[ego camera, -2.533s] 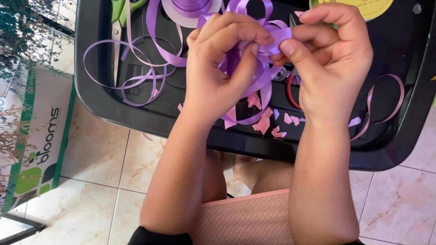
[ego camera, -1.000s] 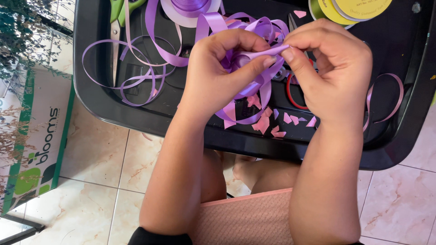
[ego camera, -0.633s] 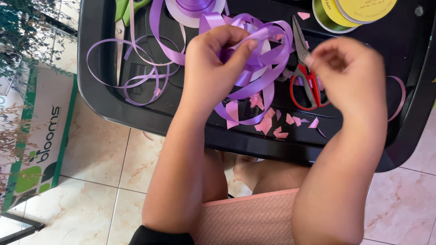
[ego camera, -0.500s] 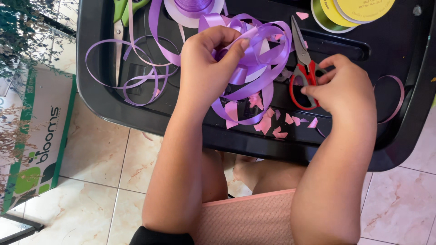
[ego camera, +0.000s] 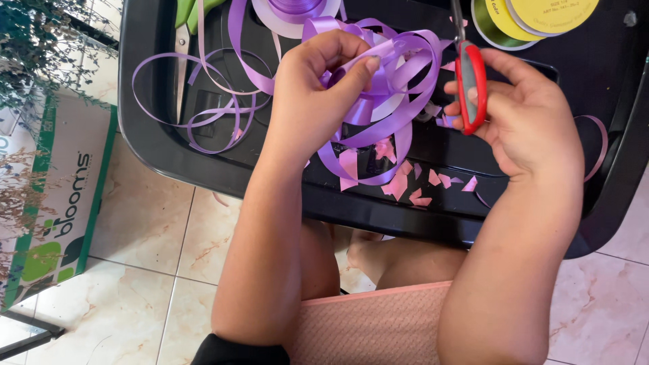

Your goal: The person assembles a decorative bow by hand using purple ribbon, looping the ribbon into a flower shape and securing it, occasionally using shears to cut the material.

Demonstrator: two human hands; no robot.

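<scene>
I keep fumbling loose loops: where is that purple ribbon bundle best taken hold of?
Pinch the purple ribbon bundle at its gathered centre, coming from the near left, as the left hand does: the loops fan up and right from there, and the tails hang below.

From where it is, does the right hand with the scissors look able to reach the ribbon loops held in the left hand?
Probably yes. The right hand holds the red-handled scissors right beside the purple ribbon loops pinched in the left hand, and nothing lies between them.
</scene>
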